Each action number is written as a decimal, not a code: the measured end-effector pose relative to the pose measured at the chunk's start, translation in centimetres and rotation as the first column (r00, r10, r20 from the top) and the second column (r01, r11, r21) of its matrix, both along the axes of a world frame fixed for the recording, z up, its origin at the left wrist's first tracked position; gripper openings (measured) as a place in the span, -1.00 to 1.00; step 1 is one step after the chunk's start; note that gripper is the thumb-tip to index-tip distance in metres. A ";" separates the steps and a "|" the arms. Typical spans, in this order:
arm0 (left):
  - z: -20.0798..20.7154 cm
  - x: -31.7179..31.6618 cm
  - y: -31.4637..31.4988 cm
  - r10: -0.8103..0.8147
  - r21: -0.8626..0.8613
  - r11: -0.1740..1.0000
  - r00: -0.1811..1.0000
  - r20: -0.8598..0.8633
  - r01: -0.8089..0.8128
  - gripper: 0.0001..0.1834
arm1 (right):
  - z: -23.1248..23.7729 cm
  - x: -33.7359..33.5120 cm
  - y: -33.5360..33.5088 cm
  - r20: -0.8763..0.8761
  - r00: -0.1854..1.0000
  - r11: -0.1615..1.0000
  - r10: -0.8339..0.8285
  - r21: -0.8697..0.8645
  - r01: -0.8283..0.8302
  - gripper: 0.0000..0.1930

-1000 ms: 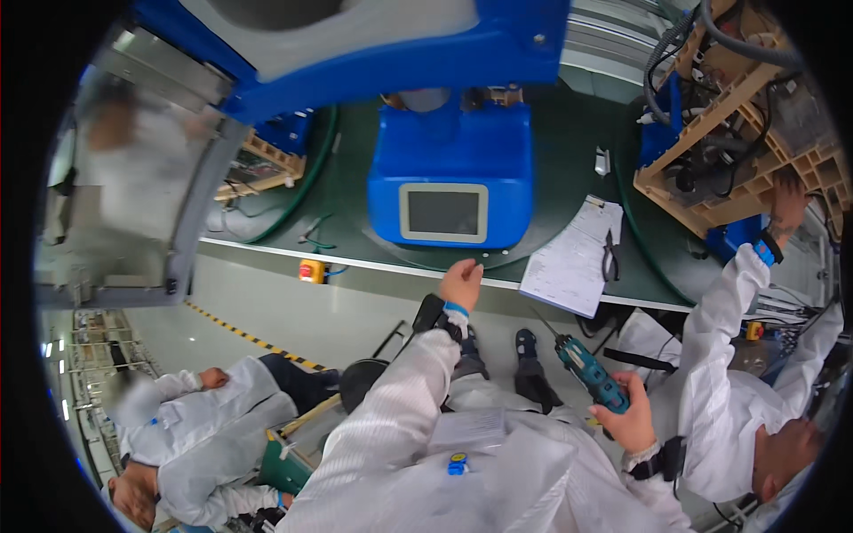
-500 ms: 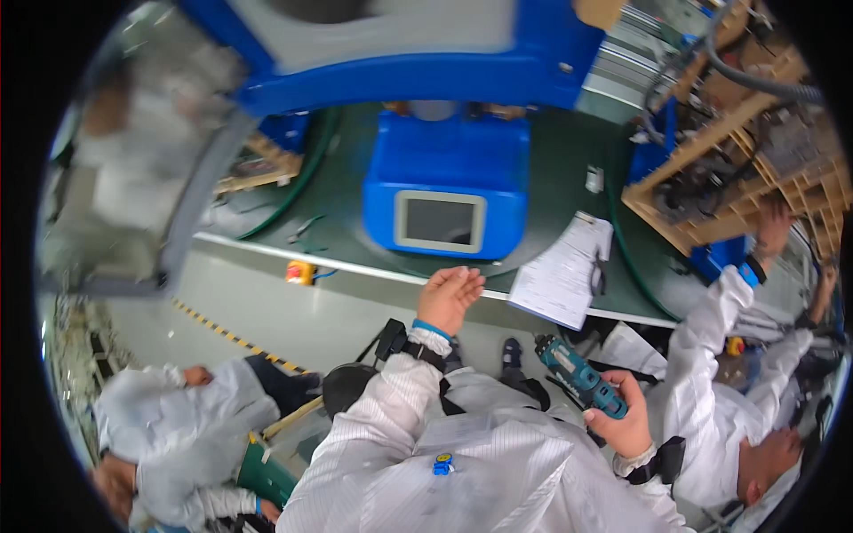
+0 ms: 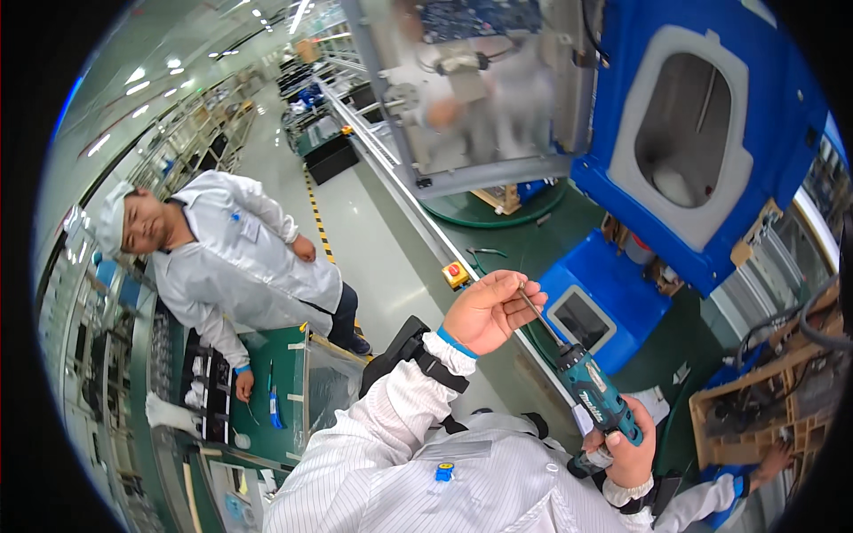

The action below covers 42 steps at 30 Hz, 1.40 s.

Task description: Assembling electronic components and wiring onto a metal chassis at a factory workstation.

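Observation:
A teal-and-black cordless screwdriver point(image 3: 593, 391) is gripped in my right hand point(image 3: 631, 444), its long thin bit point(image 3: 544, 315) pointing up and left. My left hand point(image 3: 490, 313) is closed in a pinch at the bit's tip. Whether the fingertips also hold some small part there is too small to make out. Beyond the hands, a blue machine housing with a small dark screen point(image 3: 582, 318) rests on the green bench point(image 3: 498, 238).
Left, a co-worker in white point(image 3: 244, 249) stands by a green-topped table point(image 3: 267, 377). A yellow box with a red button point(image 3: 455, 274) is at the bench edge. A clear-panelled frame point(image 3: 498, 169) and large blue cover point(image 3: 613, 151) stand behind. Another person's hand point(image 3: 775, 460) reaches toward wooden crates point(image 3: 711, 417).
My view has swung to the left. The screwdriver and my left hand have come together, with the bit's tip now at the pinched fingers.

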<state>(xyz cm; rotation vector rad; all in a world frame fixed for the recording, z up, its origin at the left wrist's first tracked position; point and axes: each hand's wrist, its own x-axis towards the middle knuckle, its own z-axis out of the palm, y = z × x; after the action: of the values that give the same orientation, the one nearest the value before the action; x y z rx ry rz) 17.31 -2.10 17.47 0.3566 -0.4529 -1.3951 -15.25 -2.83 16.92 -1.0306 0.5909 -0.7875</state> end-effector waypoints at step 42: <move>8.1 -2.8 -4.2 -0.077 -0.146 0.977 0.892 0.445 0.157 -0.86 | 3.7 -4.0 0.2 0.127 0.990 0.989 -0.063 -0.123 0.079 -0.38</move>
<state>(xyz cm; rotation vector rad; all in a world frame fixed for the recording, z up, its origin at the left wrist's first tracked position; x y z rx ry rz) 14.56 -6.26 25.57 0.5054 -0.9800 -1.3769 -19.29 -2.60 20.64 -1.0736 0.4786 -0.9545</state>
